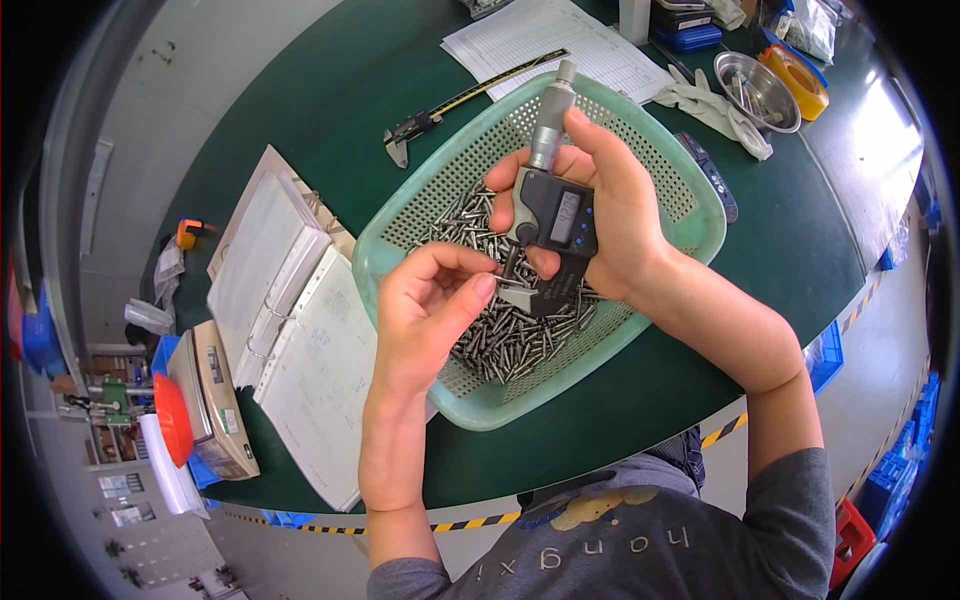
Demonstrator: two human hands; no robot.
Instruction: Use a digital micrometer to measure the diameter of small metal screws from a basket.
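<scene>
My right hand (632,215) grips a digital micrometer (545,205) with a grey barrel and a small screen, its thumb up along the barrel. A small metal pin (506,279) is between the fingertips of my left hand (422,312), at the micrometer's jaws. Whether the jaws touch the pin I cannot tell. Both hands are over a pale green perforated plastic basket (550,401). Inside it lies a heap of similar small metal pins (512,342).
Left of the basket lies an open ring binder (318,350), beside a scale (212,400). A caliper (424,122) and printed sheets (520,35) are behind it. At the back right are a white glove (722,115), a metal bowl (775,112) and tape (808,92).
</scene>
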